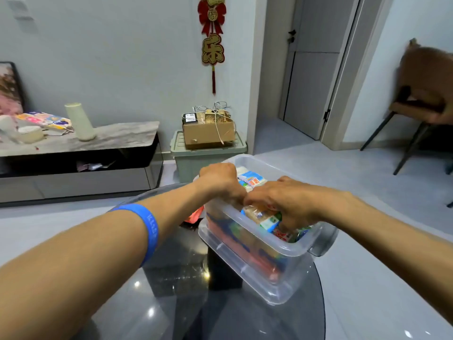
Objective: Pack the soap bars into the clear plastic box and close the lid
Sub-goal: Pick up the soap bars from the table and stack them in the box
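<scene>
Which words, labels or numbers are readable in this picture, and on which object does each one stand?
"福": red bow of the wall ornament.
"乐": gold piece lower on the same ornament.
Blue wristband: raised letters, too blurred to read.
Soap bars in the clear plastic box: printed wrappers, unreadable.
Black label on the cardboard box: too small.

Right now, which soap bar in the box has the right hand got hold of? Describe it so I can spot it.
On the round glass table sits the clear plastic box, lid off. At its near end, the right hand presses on a tan-wrapped soap bar; its neighbours are white-and-blue or red-and-green.
</scene>
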A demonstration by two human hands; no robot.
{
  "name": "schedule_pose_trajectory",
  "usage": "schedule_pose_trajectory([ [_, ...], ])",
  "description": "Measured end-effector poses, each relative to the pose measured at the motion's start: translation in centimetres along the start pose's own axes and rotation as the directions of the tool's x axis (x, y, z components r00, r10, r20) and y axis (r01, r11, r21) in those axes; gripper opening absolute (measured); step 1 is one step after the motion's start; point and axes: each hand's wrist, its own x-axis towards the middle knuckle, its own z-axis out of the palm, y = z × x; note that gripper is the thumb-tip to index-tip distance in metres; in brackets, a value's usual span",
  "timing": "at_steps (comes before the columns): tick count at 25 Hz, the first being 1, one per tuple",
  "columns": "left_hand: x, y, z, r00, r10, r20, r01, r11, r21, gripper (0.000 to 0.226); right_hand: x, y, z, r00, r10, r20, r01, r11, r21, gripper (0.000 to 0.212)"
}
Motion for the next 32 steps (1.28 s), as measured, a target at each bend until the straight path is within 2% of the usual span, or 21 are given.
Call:
schedule_pose_trajectory([
  [2,0.0,-0.3,1.3,0.999,0.054,0.002,-0.054,0.997,0.055,0.054,0.4,0.2,1.6,0.999,-0.034,-0.025,0.034,0.999,0.022,0.075],
  [3,-0.1,-0.6,1.3,0.997,0.073,0.017,-0.073,0.997,0.019,0.054,0.7,0.5,2.0,0.996,-0.050,-0.072,0.052,0.998,0.024,0.078],
  [4,-0.1,-1.4,1.0,0.996,0.088,0.019,-0.086,0.991,-0.100,0.052,1.1,0.7,2.2,0.990,-0.060,-0.127,0.063,0.998,0.017,0.080],
  [5,-0.2,-2.4,0.5,0.995,0.102,-0.012,-0.101,0.949,-0.298,0.046,1.4,0.9,2.3,0.983,-0.067,-0.172,0.068,0.998,0.003,0.081],
  [6,-0.5,-3.8,0.0,0.992,0.092,-0.084,-0.123,0.846,-0.518,0.037,1.7,0.9,2.4,0.977,-0.076,-0.198,0.075,0.997,-0.013,0.080],
  [7,-0.8,-5.4,-0.1,0.979,0.041,-0.199,-0.166,0.728,-0.666,0.024,2.0,0.8,2.7,0.974,-0.085,-0.210,0.081,0.996,-0.025,0.078],
  [8,-1.0,-7.3,0.2,0.951,-0.023,-0.308,-0.213,0.676,-0.705,0.012,2.2,0.7,2.9,0.972,-0.089,-0.216,0.083,0.996,-0.034,0.076],
  [10,-1.1,-11.4,1.9,0.916,-0.087,-0.392,-0.170,0.800,-0.575,0.023,2.4,0.8,3.1,0.974,-0.083,-0.211,0.074,0.996,-0.048,0.076],
  [11,-0.6,-13.5,3.1,0.937,-0.082,-0.338,-0.089,0.883,-0.461,0.032,2.3,1.0,3.2,0.977,-0.078,-0.200,0.068,0.996,-0.056,0.078],
  [13,0.5,-16.7,5.7,0.995,-0.048,-0.087,0.033,0.985,-0.168,0.051,1.9,1.4,3.1,0.985,-0.064,-0.161,0.055,0.997,-0.059,0.079],
  [15,1.4,-18.3,8.0,0.994,0.020,0.109,-0.030,0.995,0.095,0.075,1.5,1.4,2.8,0.992,-0.038,-0.122,0.034,0.999,-0.034,0.077],
  [18,2.8,-18.2,9.9,0.970,0.108,0.220,-0.156,0.965,0.212,0.100,1.1,1.6,2.1,0.991,0.038,-0.128,-0.029,0.997,0.075,0.071],
  [20,3.7,-17.6,9.9,0.973,0.093,0.211,-0.149,0.951,0.270,0.100,0.2,2.3,1.8,0.985,0.094,-0.145,-0.074,0.987,0.140,0.060],
  [23,4.1,-17.9,8.9,0.987,0.019,0.158,-0.077,0.928,0.365,0.077,-1.3,3.5,1.8,0.942,0.194,-0.272,-0.196,0.980,0.020,0.048],
  [25,2.6,-18.3,8.5,0.992,-0.017,0.123,-0.012,0.971,0.237,0.059,-2.5,5.0,2.1,0.837,0.410,-0.364,-0.440,0.898,-0.001,0.049],
  [27,-0.3,-18.3,6.7,0.997,-0.069,0.030,0.068,0.998,0.018,0.048,-3.4,5.8,2.7,0.718,0.637,-0.280,-0.610,0.770,0.188,0.050],
  [29,-2.7,-17.5,3.2,0.978,-0.147,-0.147,0.110,0.967,-0.231,0.040,-3.6,6.0,3.6,0.685,0.716,-0.135,-0.580,0.648,0.494,0.046],
  [31,-4.5,-15.1,-1.7,0.949,-0.172,-0.263,0.031,0.884,-0.466,0.043,-3.4,6.0,4.2,0.691,0.710,-0.134,-0.517,0.615,0.595,0.045],
  [32,-5.1,-12.7,-4.1,0.959,-0.115,-0.259,-0.049,0.834,-0.550,0.045,-3.4,6.0,4.2,0.695,0.706,-0.139,-0.501,0.613,0.611,0.045],
])
